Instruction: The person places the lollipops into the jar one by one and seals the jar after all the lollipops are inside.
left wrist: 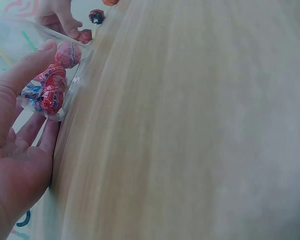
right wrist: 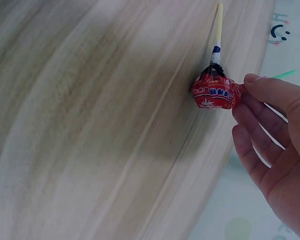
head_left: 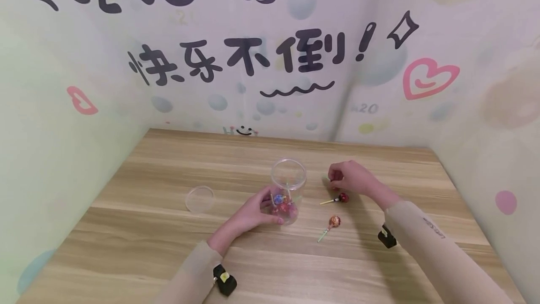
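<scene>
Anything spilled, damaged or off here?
Nothing stands out. The clear cylindrical plastic jar stands upright, held by the left hand; the clear round plastic lid lies flat on the wood-grain table. A red-wrapped lollipop with a yellow stick and an orange-wrapped one with a green stick lie outside the jar, no damage visible.

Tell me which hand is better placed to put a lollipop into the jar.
The right hand, I think: its fingers pinch a lollipop, while the left hand holds the jar.

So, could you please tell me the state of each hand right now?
Left hand: holding the clear cup.
Right hand: pinching a red-wrapped lollipop.
</scene>
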`<state>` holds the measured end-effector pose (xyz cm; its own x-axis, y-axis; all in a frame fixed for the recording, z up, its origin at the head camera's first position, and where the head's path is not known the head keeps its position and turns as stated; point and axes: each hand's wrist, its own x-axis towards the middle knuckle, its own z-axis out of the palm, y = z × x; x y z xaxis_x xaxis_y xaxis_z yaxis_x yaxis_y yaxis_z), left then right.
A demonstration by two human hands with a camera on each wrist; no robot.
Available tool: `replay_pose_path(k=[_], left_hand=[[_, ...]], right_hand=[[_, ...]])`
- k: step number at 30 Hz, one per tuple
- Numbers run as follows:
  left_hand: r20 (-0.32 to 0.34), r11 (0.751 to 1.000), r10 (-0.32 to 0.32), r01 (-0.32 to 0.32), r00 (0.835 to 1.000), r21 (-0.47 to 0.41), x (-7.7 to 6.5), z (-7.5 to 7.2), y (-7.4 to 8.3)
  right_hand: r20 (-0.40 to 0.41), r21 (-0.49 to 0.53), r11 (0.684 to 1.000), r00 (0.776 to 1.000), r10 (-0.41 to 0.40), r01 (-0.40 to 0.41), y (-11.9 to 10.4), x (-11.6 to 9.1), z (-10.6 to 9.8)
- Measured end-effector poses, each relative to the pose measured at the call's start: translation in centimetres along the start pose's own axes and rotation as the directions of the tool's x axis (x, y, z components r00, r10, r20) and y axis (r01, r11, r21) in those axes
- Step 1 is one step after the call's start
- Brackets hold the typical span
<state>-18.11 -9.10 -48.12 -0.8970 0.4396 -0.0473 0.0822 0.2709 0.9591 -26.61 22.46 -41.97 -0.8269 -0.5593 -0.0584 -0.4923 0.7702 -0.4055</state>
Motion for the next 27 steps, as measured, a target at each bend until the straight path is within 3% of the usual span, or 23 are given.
replay_pose_path(k=[6,19,27], left_hand=[[-0.001,1.0,0.002,-0.002,1.0,0.006,-0.1,0.0,0.0],[0.006,1.0,0.006,-0.006,1.0,0.001,-0.1,0.0,0.1],[0.004,1.0,-0.001,0.001,1.0,0.003,-0.1,0.0,0.2]], right_hand=[[-0.032,0.026,0.999,0.999,-0.021,0.022,0.3,-0.2,0.4],[-0.063,0.066,0.998,0.998,0.015,-0.011,0.6,-0.4,0.6],[-0.164,0.115,0.993,0.986,0.036,-0.017,0.4,-0.2,-0.4]])
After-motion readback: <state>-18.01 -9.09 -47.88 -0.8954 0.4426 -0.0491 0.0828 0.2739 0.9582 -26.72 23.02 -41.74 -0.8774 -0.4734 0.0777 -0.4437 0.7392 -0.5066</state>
